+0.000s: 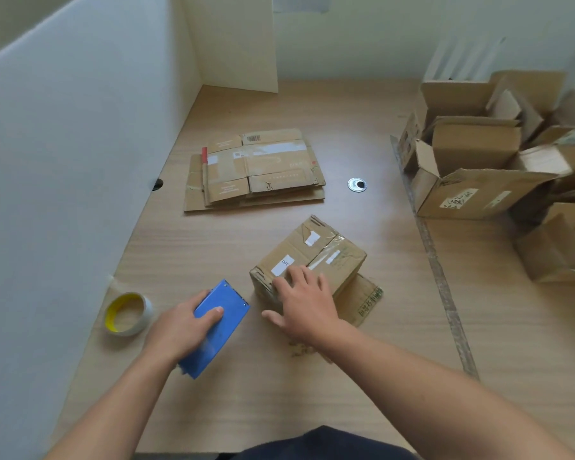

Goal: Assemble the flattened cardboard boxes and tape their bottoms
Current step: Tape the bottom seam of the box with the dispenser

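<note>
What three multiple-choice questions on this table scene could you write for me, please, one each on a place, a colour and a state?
1. Where does the tape roll lie?
A. On the table, to the left of the left hand
B. On the floor
C. On a shelf

2. What colour is the tool that the left hand grips?
A. Red
B. Blue
C. Green

3. How is the box under the right hand?
A. Flat
B. Set up, its top face closed
C. Set up, its top flaps open

Answers:
1 A, the roll sits on the wood just beyond that hand's left side.
2 B, its flat body is plainly blue.
3 B, it stands as a block with its upper flaps shut.
</note>
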Tool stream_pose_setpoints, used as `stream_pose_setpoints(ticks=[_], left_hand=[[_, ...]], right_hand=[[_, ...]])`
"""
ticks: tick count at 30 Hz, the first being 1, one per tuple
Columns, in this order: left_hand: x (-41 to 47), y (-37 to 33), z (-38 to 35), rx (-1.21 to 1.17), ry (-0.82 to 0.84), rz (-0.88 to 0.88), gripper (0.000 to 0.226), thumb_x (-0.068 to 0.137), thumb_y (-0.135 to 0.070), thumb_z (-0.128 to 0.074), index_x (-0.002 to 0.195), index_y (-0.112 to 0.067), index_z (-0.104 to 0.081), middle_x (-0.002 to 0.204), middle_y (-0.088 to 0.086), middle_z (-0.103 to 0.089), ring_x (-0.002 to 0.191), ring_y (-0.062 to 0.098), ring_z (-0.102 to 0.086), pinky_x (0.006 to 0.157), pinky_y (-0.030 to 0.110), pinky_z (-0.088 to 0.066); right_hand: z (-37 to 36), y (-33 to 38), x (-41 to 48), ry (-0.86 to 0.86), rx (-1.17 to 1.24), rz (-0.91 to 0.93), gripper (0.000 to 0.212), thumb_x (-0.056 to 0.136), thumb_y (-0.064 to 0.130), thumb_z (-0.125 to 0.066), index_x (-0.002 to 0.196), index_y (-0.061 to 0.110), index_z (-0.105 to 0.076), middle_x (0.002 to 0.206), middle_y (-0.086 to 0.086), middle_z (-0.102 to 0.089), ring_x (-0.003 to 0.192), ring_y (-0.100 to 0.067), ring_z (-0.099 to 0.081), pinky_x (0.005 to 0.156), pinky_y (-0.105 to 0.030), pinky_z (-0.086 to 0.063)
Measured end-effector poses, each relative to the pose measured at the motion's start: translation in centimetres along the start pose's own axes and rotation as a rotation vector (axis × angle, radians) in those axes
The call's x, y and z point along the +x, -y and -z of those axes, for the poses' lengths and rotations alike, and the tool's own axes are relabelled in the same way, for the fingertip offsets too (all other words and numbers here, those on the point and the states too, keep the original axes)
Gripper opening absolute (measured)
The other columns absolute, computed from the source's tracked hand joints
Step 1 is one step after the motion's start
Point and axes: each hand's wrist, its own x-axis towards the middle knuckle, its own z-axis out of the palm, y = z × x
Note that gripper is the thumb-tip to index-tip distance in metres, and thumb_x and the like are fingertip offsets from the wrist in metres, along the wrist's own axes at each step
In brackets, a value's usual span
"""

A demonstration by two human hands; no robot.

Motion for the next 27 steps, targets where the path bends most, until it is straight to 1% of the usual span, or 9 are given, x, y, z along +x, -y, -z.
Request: stream_pose_setpoints(ticks=[2, 4, 7, 10, 12, 16, 20, 24, 27], left_hand=[[0.3, 0.3, 0.1, 0.015, 0.024, -0.006, 0.042, 0.091, -0.057, -0.051, 0.133, -0.057, -0.047, 0.112, -0.014, -0.067, 0.095, 0.015, -0.063, 0.086, 0.037, -0.054], [0.9, 0.4, 0.4, 0.026, 0.050, -0.024, 0.041, 0.091, -0.057, -0.050, 0.132, -0.057, -0.048, 0.110, -0.015, -0.068, 0.094, 0.014, -0.063, 0.085, 0.036, -0.054], [2.0, 0.4, 0.9, 0.012, 0.066, -0.053, 0.043, 0.090, -0.056, -0.051, 0.133, -0.057, -0.049, 0.110, -0.015, -0.067, 0.095, 0.015, -0.063, 0.085, 0.035, -0.054], [3.0, 0.7, 1.3, 0.015, 0.080, -0.071, 0.045, 0.090, -0.057, -0.051, 0.135, -0.058, -0.046, 0.112, -0.016, -0.066, 0.097, 0.015, -0.062, 0.085, 0.035, -0.053], [3.7, 0.8, 1.5, 0.024, 0.084, -0.085, 0.046, 0.090, -0.057, -0.051, 0.136, -0.058, -0.045, 0.111, -0.017, -0.066, 0.094, 0.012, -0.061, 0.080, 0.031, -0.052], [4.9, 0.7, 1.8, 0.038, 0.097, -0.121, 0.045, 0.090, -0.058, -0.049, 0.135, -0.058, -0.045, 0.110, -0.019, -0.065, 0.091, 0.010, -0.061, 0.072, 0.028, -0.049], [5.9, 0.9, 1.9, 0.051, 0.098, -0.156, 0.047, 0.090, -0.058, -0.049, 0.137, -0.057, -0.043, 0.115, -0.019, -0.065, 0.096, 0.013, -0.061, 0.080, 0.031, -0.051], [6.7, 1.0, 2.2, 0.058, 0.105, -0.198, 0.047, 0.090, -0.059, -0.049, 0.137, -0.057, -0.043, 0.113, -0.018, -0.065, 0.094, 0.014, -0.061, 0.079, 0.033, -0.051], [7.2, 1.0, 2.6, 0.042, 0.077, -0.217, 0.049, 0.090, -0.060, -0.050, 0.139, -0.058, -0.040, 0.116, -0.017, -0.064, 0.096, 0.015, -0.060, 0.081, 0.034, -0.051]], right_hand=[[-0.2, 0.5, 0.1, -0.055, 0.035, -0.066, 0.051, 0.088, 0.064, -0.054, 0.126, 0.031, -0.044, 0.135, 0.001, -0.036, 0.132, -0.024, -0.029, 0.113, -0.049, -0.019], [-0.5, 0.6, 0.0, -0.107, 0.050, -0.101, 0.052, 0.089, 0.058, -0.058, 0.133, 0.035, -0.039, 0.136, 0.004, -0.036, 0.131, -0.022, -0.031, 0.114, -0.047, -0.018], [-1.2, 0.5, -0.1, -0.113, 0.004, -0.105, 0.063, 0.092, 0.047, -0.060, 0.147, 0.036, -0.031, 0.142, 0.003, -0.035, 0.136, -0.022, -0.032, 0.114, -0.046, -0.016], [-1.6, 0.6, 0.0, -0.108, 0.018, -0.144, 0.062, 0.094, 0.043, -0.057, 0.150, 0.038, -0.031, 0.145, 0.004, -0.035, 0.139, -0.020, -0.029, 0.115, -0.044, -0.011], [-1.8, 0.9, 0.1, -0.112, 0.047, -0.176, 0.059, 0.096, 0.042, -0.055, 0.150, 0.040, -0.031, 0.145, 0.005, -0.034, 0.140, -0.020, -0.026, 0.117, -0.043, -0.005], [-2.0, 0.8, 0.2, -0.096, 0.056, -0.201, 0.060, 0.096, 0.047, -0.053, 0.151, 0.043, -0.029, 0.148, 0.005, -0.030, 0.144, -0.020, -0.019, 0.118, -0.040, 0.006], [-1.8, 0.6, 0.2, -0.068, 0.070, -0.226, 0.060, 0.096, 0.058, -0.048, 0.151, 0.047, -0.028, 0.157, 0.005, -0.021, 0.148, -0.017, -0.013, 0.119, -0.039, 0.010], [-1.3, 0.6, 0.6, -0.037, 0.085, -0.215, 0.054, 0.100, 0.044, -0.051, 0.151, 0.042, -0.034, 0.156, 0.005, -0.023, 0.148, -0.018, -0.014, 0.120, -0.042, 0.006], [-1.1, 0.2, 0.4, 0.010, 0.036, -0.181, 0.055, 0.104, 0.031, -0.047, 0.154, 0.042, -0.027, 0.163, 0.007, -0.015, 0.152, -0.020, -0.003, 0.121, -0.044, 0.006]])
